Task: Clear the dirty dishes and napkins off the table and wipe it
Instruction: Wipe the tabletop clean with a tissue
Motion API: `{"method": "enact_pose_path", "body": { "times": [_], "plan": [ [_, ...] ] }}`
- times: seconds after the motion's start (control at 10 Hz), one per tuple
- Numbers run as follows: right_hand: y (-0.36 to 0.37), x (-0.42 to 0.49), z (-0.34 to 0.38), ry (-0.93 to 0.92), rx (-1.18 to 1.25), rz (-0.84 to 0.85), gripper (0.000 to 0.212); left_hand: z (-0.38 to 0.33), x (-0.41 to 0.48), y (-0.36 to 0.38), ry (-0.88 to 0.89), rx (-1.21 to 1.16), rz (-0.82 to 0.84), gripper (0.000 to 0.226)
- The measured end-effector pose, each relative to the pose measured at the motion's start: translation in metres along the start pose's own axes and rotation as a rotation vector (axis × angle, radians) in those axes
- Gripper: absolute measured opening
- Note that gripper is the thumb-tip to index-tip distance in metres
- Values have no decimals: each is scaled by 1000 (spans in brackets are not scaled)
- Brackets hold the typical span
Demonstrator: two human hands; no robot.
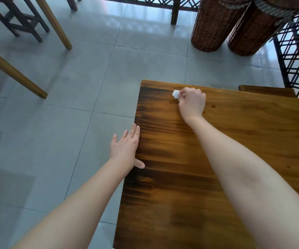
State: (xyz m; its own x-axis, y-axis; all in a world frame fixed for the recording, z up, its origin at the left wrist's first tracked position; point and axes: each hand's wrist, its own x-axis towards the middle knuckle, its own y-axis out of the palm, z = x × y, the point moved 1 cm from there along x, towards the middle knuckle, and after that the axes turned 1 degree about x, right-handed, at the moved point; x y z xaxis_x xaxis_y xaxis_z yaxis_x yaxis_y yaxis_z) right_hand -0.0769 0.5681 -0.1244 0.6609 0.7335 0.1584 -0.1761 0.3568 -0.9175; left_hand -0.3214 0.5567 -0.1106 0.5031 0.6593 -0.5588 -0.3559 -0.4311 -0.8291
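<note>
Right hand (192, 103) pinching a small white crumpled napkin (175, 94) at the brown wooden bench's (253, 132) far-left corner, left hand (125, 148) flat along its left edge; firm strokes should reach the small dark spot (213, 105) beside.

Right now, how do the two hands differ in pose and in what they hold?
The left hand is flat with straight fingers at the edge of the table and holds nothing; the right hand is curled and pinches a white napkin wad farther across. Both are bare.

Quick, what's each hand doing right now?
Left hand: open, fingers straight, at the table edge.
Right hand: closed, pinching a small white napkin on the table.
</note>
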Motion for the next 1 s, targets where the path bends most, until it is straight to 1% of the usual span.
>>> {"method": "enact_pose_path", "body": {
  "times": [0.1, 0.2, 0.3, 0.4, 0.5, 0.6, 0.7, 0.8, 0.9, 1.0],
  "plan": [
    [-12, 14, -35, 160, 16, -28, 17, 0, 0, 0, 6, -3, 3, 131],
    [-14, 11, -34, 241, 87, -20, 15, 0, 0, 0, 7, -7, 4, 132],
    [-7, -13, -10, 143, 104, 35, 13, -1, -1, -1, 2, -2, 13, 131],
    [-2, -48, 10, -55, 99, 65, 13, -2, -1, -2, -8, -1, 17, 131],
    [-6, -60, 5, -135, 114, 63, 15, -3, -1, -3, -13, 12, 22, 130],
    [-14, -50, -14, -149, 65, 72, 14, -3, -1, -3, -17, 17, 29, 131],
    [-28, -33, -48, -24, 8, 30, 15, -3, -1, -3, -14, 16, 28, 131],
    [-44, -21, -93, 184, 10, -37, 15, -3, -1, -2, -10, 17, 20, 131],
    [-50, -16, -116, 322, 42, -64, 16, -3, 0, -1, -9, 17, 12, 131],
    [-48, -13, -105, 387, 59, -66, 15, -3, 1, -1, -10, 32, 8, 131]
  ]
}}
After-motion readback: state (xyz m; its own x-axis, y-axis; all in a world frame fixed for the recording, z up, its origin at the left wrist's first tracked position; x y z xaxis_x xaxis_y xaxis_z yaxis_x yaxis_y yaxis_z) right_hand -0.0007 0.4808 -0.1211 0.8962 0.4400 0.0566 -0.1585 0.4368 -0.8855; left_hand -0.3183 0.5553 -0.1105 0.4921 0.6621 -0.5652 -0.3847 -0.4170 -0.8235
